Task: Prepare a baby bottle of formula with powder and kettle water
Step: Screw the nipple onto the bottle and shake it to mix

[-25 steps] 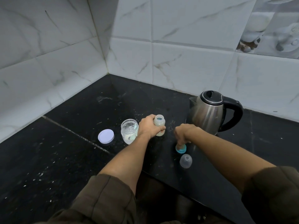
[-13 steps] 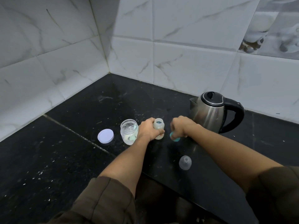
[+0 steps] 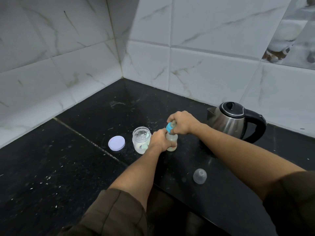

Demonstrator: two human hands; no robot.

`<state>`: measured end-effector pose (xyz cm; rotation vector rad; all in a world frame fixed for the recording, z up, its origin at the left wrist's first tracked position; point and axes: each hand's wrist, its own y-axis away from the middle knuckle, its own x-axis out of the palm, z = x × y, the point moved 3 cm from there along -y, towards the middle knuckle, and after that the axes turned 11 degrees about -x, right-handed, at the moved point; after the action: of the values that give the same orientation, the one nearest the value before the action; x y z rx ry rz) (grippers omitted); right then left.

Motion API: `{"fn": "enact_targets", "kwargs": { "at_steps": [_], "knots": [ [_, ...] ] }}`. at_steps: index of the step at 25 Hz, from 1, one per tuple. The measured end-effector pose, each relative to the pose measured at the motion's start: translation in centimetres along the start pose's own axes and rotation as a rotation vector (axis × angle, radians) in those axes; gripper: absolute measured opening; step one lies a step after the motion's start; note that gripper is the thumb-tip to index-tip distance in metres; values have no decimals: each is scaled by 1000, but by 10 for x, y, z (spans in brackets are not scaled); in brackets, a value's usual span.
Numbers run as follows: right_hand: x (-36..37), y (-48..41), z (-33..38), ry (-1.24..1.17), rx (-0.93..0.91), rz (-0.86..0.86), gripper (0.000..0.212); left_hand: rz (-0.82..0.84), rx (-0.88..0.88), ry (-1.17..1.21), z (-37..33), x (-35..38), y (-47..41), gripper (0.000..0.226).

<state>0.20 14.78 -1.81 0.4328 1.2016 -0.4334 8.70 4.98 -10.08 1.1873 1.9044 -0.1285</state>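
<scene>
The small clear baby bottle (image 3: 171, 142) stands on the black stone table (image 3: 68, 167), between the open glass powder jar (image 3: 141, 139) and the steel kettle (image 3: 226, 124). It seems already filled with pale liquid. The left hand (image 3: 159, 140) has its grip closed around the bottle body. The right hand (image 3: 182, 122) pinches the blue teat ring (image 3: 169, 128) on the neck. I judge that tightening the ring, fitting the clear dome cap (image 3: 199, 176) and shaking are left.
</scene>
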Motion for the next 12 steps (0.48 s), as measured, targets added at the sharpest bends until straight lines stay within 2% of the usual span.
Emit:
{"fn": "enact_targets", "kwargs": {
  "at_steps": [5, 12],
  "knots": [
    [11, -6, 2, 86, -28, 89, 48, -6, -6, 14, 2, 1, 0, 39],
    [19, -9, 0, 80, -18, 130, 39, -15, -16, 20, 6, 4, 0, 46]
  ]
}}
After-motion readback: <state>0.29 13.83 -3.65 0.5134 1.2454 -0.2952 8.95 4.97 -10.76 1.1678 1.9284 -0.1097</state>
